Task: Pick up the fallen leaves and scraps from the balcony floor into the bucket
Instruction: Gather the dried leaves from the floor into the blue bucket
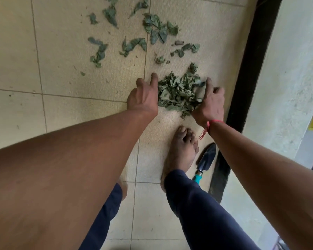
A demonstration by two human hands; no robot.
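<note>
A heap of dry green leaves (179, 92) lies on the tiled balcony floor (70, 60). The left hand (143, 98) touches the heap's left edge and the right hand (210, 101) its right edge, fingers fairly straight, gripping nothing. Beyond the heap, loose leaves (157, 27) lie scattered over open tiles. Right of it a black strip (251, 69) borders a wall (287, 69). Nearer than the heap are a bare foot (181, 150) and a trowel (207, 156).
</note>
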